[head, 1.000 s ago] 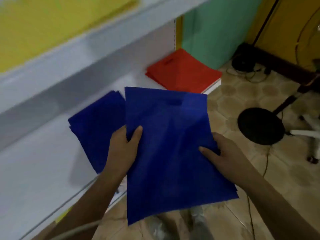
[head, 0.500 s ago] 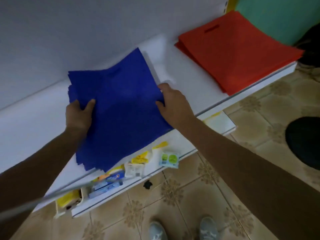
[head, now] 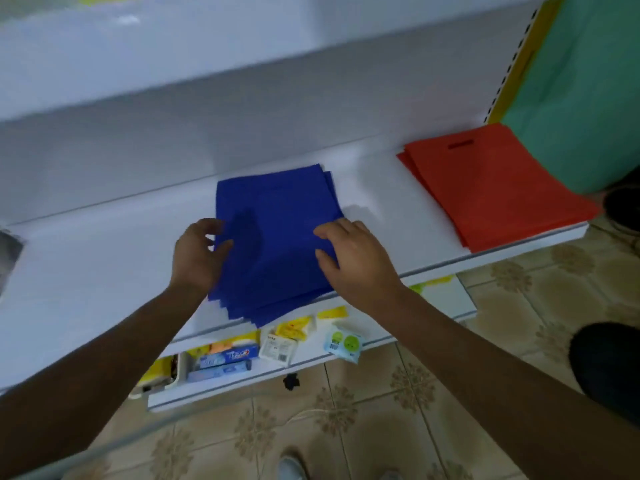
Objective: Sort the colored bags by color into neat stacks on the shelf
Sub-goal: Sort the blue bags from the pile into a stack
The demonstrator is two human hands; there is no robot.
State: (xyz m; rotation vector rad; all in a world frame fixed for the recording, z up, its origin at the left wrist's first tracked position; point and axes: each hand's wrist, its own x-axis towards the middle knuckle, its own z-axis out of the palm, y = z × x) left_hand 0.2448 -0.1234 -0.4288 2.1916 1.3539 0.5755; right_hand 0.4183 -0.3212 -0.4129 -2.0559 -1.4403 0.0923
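A stack of blue bags (head: 277, 237) lies flat in the middle of the white shelf (head: 104, 265), its near corners slightly fanned over the front edge. My left hand (head: 199, 254) is at the stack's left edge, thumb touching the blue fabric and fingers loosely curled beside it. My right hand (head: 353, 258) rests on the stack's right side with its fingers spread on the top bag. A stack of red bags (head: 491, 188) lies at the shelf's right end, apart from the blue one.
An upper white shelf (head: 138, 64) overhangs the bags. A lower shelf holds a toothpaste box (head: 228, 356) and small packets (head: 343, 342). A green panel (head: 581, 98) stands at the right. A black round object (head: 606, 368) sits on the tiled floor.
The blue bag I carried in both hands went down onto the blue stack. My grips have loosened, and both hands now sit at the stack's edges.
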